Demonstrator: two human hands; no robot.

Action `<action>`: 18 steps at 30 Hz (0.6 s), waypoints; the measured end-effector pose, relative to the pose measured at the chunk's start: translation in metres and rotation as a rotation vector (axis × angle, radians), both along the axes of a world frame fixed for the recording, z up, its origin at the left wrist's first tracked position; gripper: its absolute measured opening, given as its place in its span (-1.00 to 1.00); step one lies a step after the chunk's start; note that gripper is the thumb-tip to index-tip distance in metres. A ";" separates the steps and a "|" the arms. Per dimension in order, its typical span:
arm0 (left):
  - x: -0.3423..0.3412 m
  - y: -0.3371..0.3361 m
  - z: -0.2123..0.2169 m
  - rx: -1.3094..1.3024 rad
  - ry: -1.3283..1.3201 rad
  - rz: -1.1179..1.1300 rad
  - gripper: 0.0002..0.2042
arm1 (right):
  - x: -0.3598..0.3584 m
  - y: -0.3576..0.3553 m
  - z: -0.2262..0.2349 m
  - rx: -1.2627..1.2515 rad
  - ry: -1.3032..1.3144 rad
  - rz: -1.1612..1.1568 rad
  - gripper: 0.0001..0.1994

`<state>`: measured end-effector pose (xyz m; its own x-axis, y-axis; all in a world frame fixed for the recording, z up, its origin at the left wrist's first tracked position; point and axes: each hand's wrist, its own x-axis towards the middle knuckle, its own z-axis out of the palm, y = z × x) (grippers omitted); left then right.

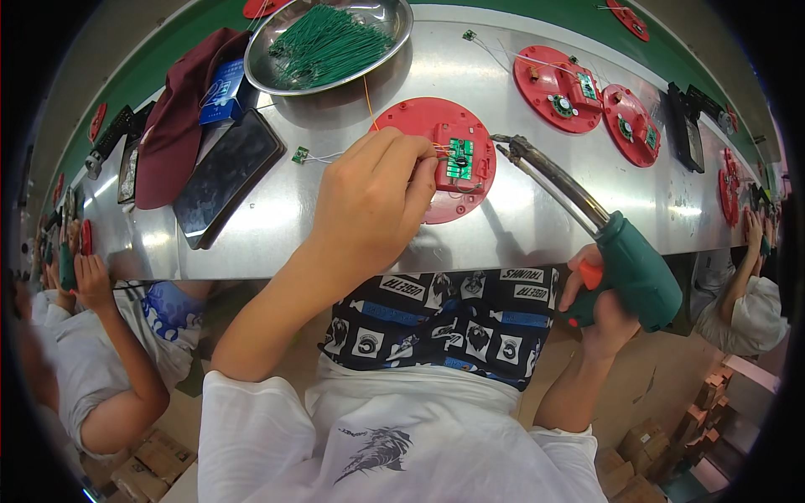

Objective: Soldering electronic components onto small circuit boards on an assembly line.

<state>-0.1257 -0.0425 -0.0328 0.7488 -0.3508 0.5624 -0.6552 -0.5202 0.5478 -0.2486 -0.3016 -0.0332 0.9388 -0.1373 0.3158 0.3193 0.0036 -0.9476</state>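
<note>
My left hand (375, 197) pinches a thin orange wire (369, 102) over a round red plastic housing (428, 113) lying on the metal table. The wire's upper part runs up toward the steel bowl. Short wires reach from my fingertips to a green circuit board (459, 159) in the housing; the exact grip point is hidden. In my right hand (605, 312) is a green soldering gun (641, 272) with an orange trigger. Its dark tip is close to the board's right side. A small green board (300, 155) on pale wires lies left of my left hand.
A steel bowl (401, 52) of green wires stands at the back. Left of it lie a maroon cap (176, 126), a blue packet (223, 94) and a dark phone-like slab (228, 180). Red housings (537, 96) (616, 138) with boards sit at right. Co-workers sit on both sides.
</note>
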 end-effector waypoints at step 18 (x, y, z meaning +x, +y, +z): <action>0.001 0.002 0.004 -0.002 -0.005 -0.039 -0.92 | -0.010 0.006 0.003 -0.052 0.078 0.008 -0.28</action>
